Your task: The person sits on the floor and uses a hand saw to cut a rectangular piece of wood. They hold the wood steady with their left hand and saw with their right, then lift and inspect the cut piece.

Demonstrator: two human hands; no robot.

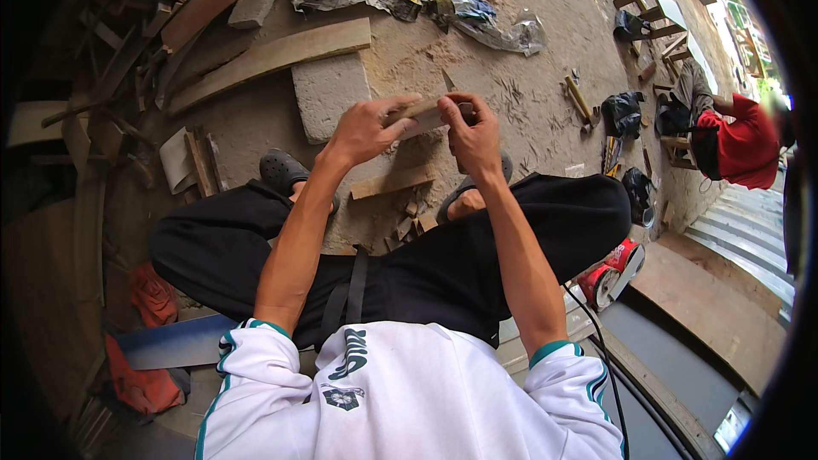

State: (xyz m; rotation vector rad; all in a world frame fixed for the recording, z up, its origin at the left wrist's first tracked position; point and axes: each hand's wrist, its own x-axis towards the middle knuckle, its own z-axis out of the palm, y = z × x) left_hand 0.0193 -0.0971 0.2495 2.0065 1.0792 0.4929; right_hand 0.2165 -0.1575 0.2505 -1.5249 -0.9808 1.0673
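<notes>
Both my hands meet over the ground between my knees. My left hand [362, 132] is closed round one end of a small piece of wood [419, 111], its thumb and fingers on the near and far sides. My right hand [474, 135] is closed at the other end, the thumb against the wood. A thin pointed blade [448, 81] sticks up just beyond the right fingers, seemingly that of a knife in this hand; its handle is mostly hidden. Below the hands lies a short wooden board [393, 181], with several small offcuts [417, 215] nearer me.
A pale block [331, 95] and a long plank [273, 62] lie ahead on the left. Wood scraps [119, 77] pile up at the far left. A hammer [579, 100] and a black bag [623, 113] are on the right, where a person in red [745, 143] sits.
</notes>
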